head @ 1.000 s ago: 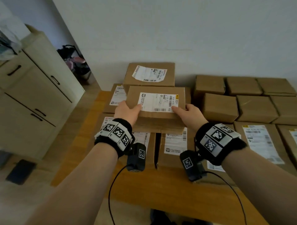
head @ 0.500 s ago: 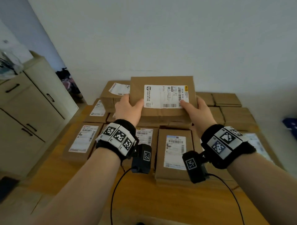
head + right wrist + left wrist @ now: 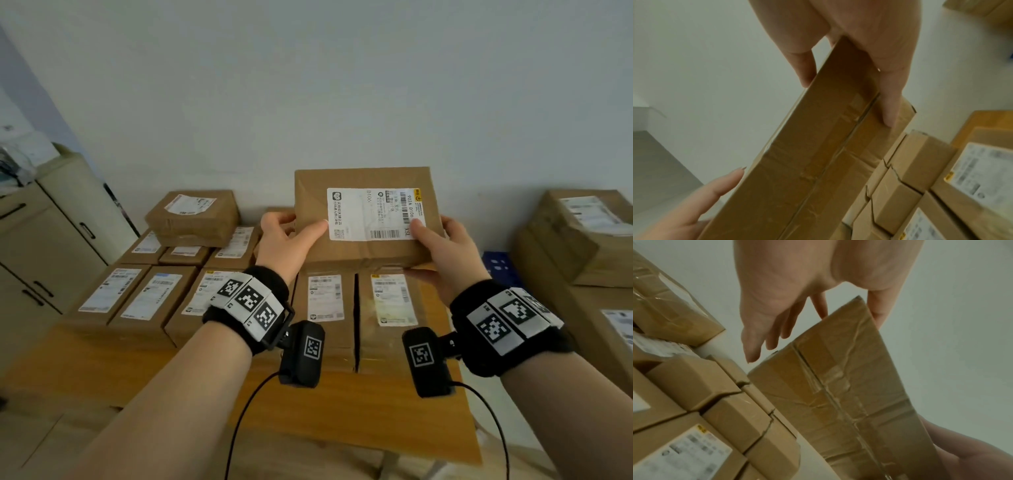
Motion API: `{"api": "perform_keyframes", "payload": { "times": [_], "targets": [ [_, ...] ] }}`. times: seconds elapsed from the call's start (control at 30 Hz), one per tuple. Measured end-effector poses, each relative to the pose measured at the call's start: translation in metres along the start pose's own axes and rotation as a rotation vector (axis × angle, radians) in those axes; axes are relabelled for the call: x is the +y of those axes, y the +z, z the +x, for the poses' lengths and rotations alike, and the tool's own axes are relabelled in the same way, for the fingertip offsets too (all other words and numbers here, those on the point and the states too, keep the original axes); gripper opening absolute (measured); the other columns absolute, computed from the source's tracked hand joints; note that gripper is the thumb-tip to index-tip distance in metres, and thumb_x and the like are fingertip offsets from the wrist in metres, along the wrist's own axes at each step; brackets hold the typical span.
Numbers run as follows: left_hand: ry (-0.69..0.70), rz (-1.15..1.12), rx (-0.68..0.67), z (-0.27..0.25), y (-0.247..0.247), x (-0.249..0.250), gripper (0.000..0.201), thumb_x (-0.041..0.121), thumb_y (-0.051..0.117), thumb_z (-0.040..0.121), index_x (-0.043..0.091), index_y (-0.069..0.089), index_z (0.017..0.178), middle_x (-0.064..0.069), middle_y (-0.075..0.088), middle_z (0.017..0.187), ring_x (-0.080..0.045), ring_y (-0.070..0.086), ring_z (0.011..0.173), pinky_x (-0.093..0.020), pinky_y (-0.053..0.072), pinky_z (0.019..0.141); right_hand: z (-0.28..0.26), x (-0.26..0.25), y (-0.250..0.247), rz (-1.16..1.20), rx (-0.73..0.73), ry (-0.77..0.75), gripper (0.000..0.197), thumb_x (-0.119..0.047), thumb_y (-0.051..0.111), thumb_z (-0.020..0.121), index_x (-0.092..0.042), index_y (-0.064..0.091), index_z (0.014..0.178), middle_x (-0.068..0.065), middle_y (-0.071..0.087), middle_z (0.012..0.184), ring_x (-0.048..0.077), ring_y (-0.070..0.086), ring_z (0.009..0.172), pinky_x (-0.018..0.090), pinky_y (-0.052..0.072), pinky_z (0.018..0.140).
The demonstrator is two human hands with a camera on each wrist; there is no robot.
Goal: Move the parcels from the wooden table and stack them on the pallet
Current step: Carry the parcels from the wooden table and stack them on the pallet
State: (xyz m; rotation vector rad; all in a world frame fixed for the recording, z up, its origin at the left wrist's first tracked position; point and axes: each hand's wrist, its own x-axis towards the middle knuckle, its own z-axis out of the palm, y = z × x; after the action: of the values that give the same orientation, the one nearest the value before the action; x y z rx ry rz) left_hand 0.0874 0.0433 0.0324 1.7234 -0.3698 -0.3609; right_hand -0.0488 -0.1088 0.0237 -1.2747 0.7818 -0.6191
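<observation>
Nearest to the camera, two bare arms are reaching forward over the wooden surface (image 3: 342, 421), each with a black band and a small black camera at the wrist.

The left hand (image 3: 286, 245) is gripping the left edge of a brown box (image 3: 363, 260). Its thumb is lying on the top face, just beside the white label (image 3: 375, 214), and its fingers (image 3: 774, 331) are reaching down behind the left side. The right hand (image 3: 445, 253) is gripping the right edge of the same box. Its thumb is pressing on the label's right end and its fingers (image 3: 888, 104) are lying flat along the taped underside. So the box is sitting between the two hands, with each hand wrapped round one end.

The box is being held up in the air, above the other boxes, and is tilted so its label is facing the person.

Under it, a row of boxes (image 3: 322, 308) with labels is lying flat on the surface, side by side. Behind that row, more boxes are sitting, with one box (image 3: 193, 219) stacked on top at the back left.

To the left, a pale cabinet (image 3: 44, 240) is standing. To the right, big boxes (image 3: 582, 246) are piled up. Farthest back is a plain wall (image 3: 308, 85).
</observation>
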Motion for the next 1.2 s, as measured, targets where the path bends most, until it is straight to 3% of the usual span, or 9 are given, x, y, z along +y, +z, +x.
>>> {"api": "perform_keyframes", "payload": {
  "times": [0.17,0.23,0.4,0.5,0.6,0.7,0.83,1.0,1.2],
  "targets": [
    [-0.133,-0.112,-0.144,-0.026,0.018,0.014,0.085,0.04,0.075,0.073,0.025,0.022,0.138,-0.003,0.055,0.121,-0.023,0.06,0.101,-0.053,0.052,0.084,-0.031,-0.012,-0.04,0.005,0.035,-0.05,0.043,-0.03,0.062,0.089,-0.02,0.048,0.129,-0.001,0.061,0.113,0.014,0.062,0.096,0.043,0.057,0.08],
    [-0.174,-0.141,-0.204,-0.038,0.022,0.016,0.091,0.042,0.075,0.071,0.027,0.02,0.141,-0.003,0.054,0.124,-0.022,0.059,0.101,-0.055,0.051,0.085,-0.042,-0.016,-0.051,0.016,0.103,-0.065,0.049,-0.032,0.063,0.088,-0.019,0.045,0.132,0.0,0.058,0.12,0.013,0.059,0.1,0.043,0.055,0.085],
    [-0.27,-0.299,-0.286,-0.069,0.049,0.004,0.1,0.046,0.079,0.065,0.024,0.021,0.143,-0.006,0.055,0.124,-0.026,0.059,0.104,-0.059,0.052,0.077,-0.067,-0.011,-0.075,0.147,0.237,-0.08,0.089,-0.039,0.073,0.077,-0.015,0.023,0.146,0.004,0.049,0.131,0.016,0.055,0.11,0.039,0.049,0.097],
    [-0.332,-0.39,-0.335,-0.093,0.077,0.001,0.102,0.047,0.079,0.063,0.03,0.017,0.142,-0.007,0.052,0.118,-0.029,0.058,0.103,-0.058,0.053,0.073,-0.085,0.002,-0.091,0.163,0.206,-0.043,0.091,-0.045,0.076,0.072,-0.015,0.028,0.144,0.003,0.051,0.132,0.019,0.054,0.116,0.041,0.046,0.1],
    [-0.315,-0.393,-0.393,-0.116,0.107,0.003,0.106,0.05,0.08,0.059,0.043,0.014,0.141,-0.006,0.05,0.126,-0.031,0.06,0.104,-0.058,0.054,0.07,-0.099,0.011,-0.111,0.149,0.108,-0.002,0.096,-0.049,0.076,0.07,-0.027,0.024,0.147,0.001,0.047,0.137,0.024,0.049,0.121,0.047,0.044,0.101],
    [-0.244,-0.311,-0.475,-0.136,0.135,0.012,0.095,0.047,0.079,0.064,0.05,0.017,0.135,-0.005,0.052,0.129,-0.028,0.062,0.104,-0.054,0.056,0.072,-0.105,0.012,-0.139,0.148,0.051,0.015,0.112,-0.056,0.082,0.054,-0.041,0.019,0.145,-0.001,0.05,0.136,0.029,0.052,0.117,0.047,0.048,0.092],
    [-0.215,-0.203,-0.503,-0.155,0.181,0.032,0.085,0.047,0.074,0.07,0.047,0.017,0.133,-0.004,0.052,0.127,-0.027,0.058,0.108,-0.054,0.052,0.084,-0.103,0.003,-0.196,0.196,0.039,-0.017,0.087,-0.043,0.08,0.068,-0.051,0.027,0.137,-0.004,0.059,0.127,0.028,0.06,0.108,0.05,0.052,0.085],
    [-0.201,-0.118,-0.518,-0.171,0.27,0.051,0.075,0.056,0.071,0.068,0.035,0.035,0.131,-0.002,0.046,0.131,-0.026,0.05,0.115,-0.057,0.043,0.094,-0.094,-0.016,-0.301,0.187,0.052,-0.06,0.067,-0.032,0.068,0.083,-0.047,0.033,0.137,-0.003,0.068,0.107,0.023,0.068,0.091,0.05,0.055,0.082],
    [-0.224,-0.127,-0.573,-0.199,0.371,0.067,0.065,0.05,0.07,0.073,0.03,0.036,0.125,-0.003,0.05,0.129,-0.025,0.055,0.112,-0.051,0.045,0.095,-0.076,-0.044,-0.402,0.179,0.115,-0.055,0.051,-0.044,0.061,0.086,-0.041,0.044,0.135,-0.008,0.065,0.118,0.024,0.064,0.106,0.047,0.056,0.077]
  ]
}}
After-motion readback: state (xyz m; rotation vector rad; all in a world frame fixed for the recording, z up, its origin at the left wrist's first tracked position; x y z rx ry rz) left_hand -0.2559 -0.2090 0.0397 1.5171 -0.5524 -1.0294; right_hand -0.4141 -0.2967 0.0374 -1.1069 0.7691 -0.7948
